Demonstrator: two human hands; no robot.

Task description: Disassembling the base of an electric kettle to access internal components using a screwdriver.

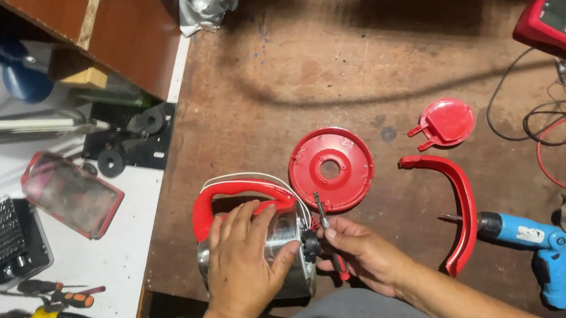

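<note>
Your left hand (243, 261) clasps the steel kettle (286, 258) lying on its side, base facing right, where your right hand (359, 250) pinches a screwdriver (322, 214) against it.

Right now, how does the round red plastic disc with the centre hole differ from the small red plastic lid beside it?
The round red disc looks clearly larger than the small red lid. The disc has a round hole through its middle; the lid shows no hole. The lid has tabs sticking out at one side; the disc's rim is plain. The disc lies nearer the hands, the lid farther right. Both are red and lie flat on the brown wooden table.
</note>
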